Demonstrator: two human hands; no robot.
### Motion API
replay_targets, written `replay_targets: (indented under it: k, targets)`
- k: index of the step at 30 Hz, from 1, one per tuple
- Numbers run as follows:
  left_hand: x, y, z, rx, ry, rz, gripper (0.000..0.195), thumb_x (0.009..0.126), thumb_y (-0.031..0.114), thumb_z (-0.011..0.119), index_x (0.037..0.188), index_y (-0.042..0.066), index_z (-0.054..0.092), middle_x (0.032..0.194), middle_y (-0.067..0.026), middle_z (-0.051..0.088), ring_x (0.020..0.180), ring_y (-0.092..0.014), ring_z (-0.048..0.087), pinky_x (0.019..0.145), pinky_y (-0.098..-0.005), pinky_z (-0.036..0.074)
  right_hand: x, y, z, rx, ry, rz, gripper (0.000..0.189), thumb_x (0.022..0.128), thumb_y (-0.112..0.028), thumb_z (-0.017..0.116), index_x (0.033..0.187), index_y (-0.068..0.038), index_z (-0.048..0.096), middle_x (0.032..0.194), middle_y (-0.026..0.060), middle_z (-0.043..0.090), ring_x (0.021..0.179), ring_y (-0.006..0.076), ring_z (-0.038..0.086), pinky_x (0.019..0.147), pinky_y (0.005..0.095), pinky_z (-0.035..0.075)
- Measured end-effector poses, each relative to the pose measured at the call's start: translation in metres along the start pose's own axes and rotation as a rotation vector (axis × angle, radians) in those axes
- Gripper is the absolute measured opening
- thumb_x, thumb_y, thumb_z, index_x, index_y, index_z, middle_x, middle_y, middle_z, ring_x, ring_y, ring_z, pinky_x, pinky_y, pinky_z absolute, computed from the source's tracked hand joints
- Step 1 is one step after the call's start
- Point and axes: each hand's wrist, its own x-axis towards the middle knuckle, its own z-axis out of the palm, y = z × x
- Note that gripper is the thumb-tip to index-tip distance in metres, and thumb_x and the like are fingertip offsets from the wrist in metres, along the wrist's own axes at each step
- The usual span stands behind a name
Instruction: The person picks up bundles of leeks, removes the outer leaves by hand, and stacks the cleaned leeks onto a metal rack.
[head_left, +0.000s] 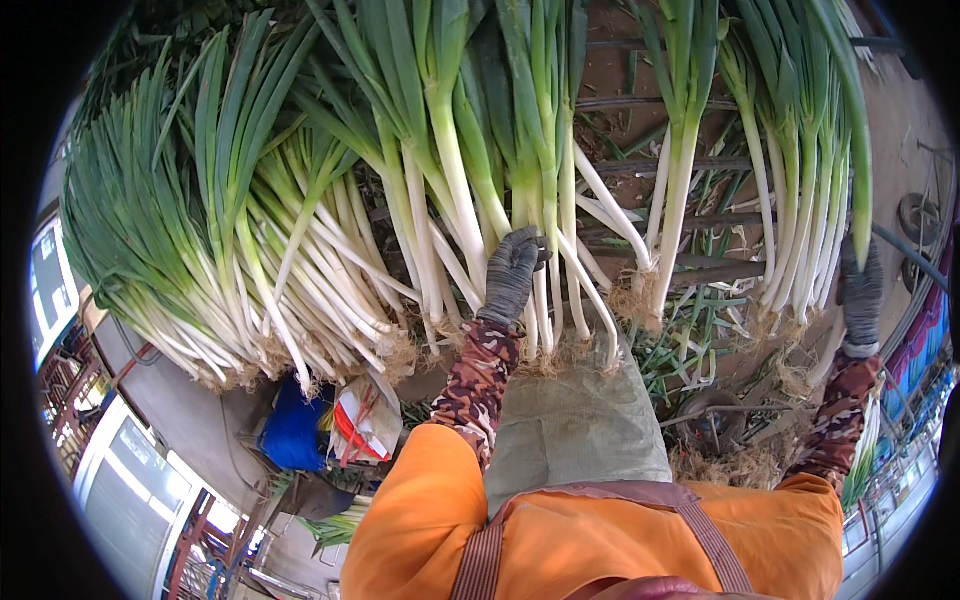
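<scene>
My left hand (516, 274), in a grey ribbed glove, is curled at the white shanks of a bunch of long green onions (544, 195). Their leaves point away from me, and their roots hang over the greenish apron (577, 420) on my lap. At far right my right hand (861, 300), gloved the same way, is beside another bunch of green onions (806, 180). A drooping leaf (862, 172) crosses in front of its fingers, so its grip is hidden. Between the hands, a few separate onions (679, 165) lean with their roots towards me.
A large pile of green onions (202, 247) lies at left. Dark bars (667, 165) run across the soil-littered floor, with leaf trimmings (694, 337) and root scraps (731, 465) near my right arm. Blue strands (296, 424) and a pale bag (367, 420) are at lower left.
</scene>
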Motion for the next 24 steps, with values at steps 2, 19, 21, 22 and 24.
replay_targets:
  k: [2, 19, 21, 22, 24]
  targets:
    - [-0.001, -0.008, -0.006, 0.014, 0.014, 0.262, 0.025, 0.093, 0.004, 0.056, 0.118, 0.001, 0.055, 0.105, -0.0092, 0.064, 0.092, -0.019, 0.065, 0.085, -0.0287, 0.053, 0.038, 0.058, -0.018, 0.128, -0.022, 0.218, 0.034, 0.092, -0.019, 0.061, 0.120, -0.001, 0.056, 0.102, 0.0171, 0.063, 0.092, 0.0266, 0.063, 0.074, 0.0376, 0.051]
    - [-0.077, 0.017, 0.020, 0.950, 0.016, 0.553, 0.045, 0.081, 0.026, 0.072, 0.115, 0.003, 0.054, 0.104, -0.0148, 0.058, 0.096, -0.033, 0.059, 0.086, -0.0416, 0.048, -0.039, -0.277, 0.349, 0.758, -0.469, 0.182, 0.033, 0.094, -0.026, 0.059, 0.117, -0.003, 0.055, 0.089, 0.0056, 0.060, 0.072, 0.0136, 0.055, 0.059, 0.0264, 0.045]
    - [-0.072, 0.016, -0.005, 0.952, 0.290, 0.582, 0.054, 0.083, 0.032, 0.069, 0.122, 0.001, 0.049, 0.110, -0.0182, 0.055, 0.108, -0.035, 0.053, 0.092, -0.0440, 0.044, -0.033, -0.240, 0.289, 0.737, -0.315, 0.096, 0.021, 0.097, -0.023, 0.054, 0.108, -0.006, 0.061, 0.074, -0.0026, 0.057, 0.053, 0.0056, 0.049, 0.041, 0.0207, 0.039]
    - [-0.068, 0.022, -0.016, 0.973, 0.431, 0.520, 0.058, 0.085, 0.037, 0.066, 0.125, 0.000, 0.046, 0.115, -0.0207, 0.053, 0.111, -0.036, 0.051, 0.093, -0.0444, 0.044, -0.027, -0.228, 0.245, 0.684, -0.317, 0.272, 0.019, 0.096, -0.023, 0.058, 0.104, -0.006, 0.063, 0.076, -0.0022, 0.057, 0.056, 0.0052, 0.049, 0.045, 0.0217, 0.039]
    - [-0.046, 0.031, -0.037, 0.992, 0.469, 0.373, 0.068, 0.085, 0.040, 0.065, 0.133, 0.001, 0.038, 0.122, -0.0232, 0.049, 0.119, -0.037, 0.046, 0.095, -0.0449, 0.044, -0.025, -0.178, 0.179, 0.608, -0.207, 0.253, 0.031, 0.096, -0.031, 0.057, 0.116, -0.007, 0.061, 0.071, -0.0020, 0.054, 0.052, 0.0055, 0.049, 0.043, 0.0207, 0.039]
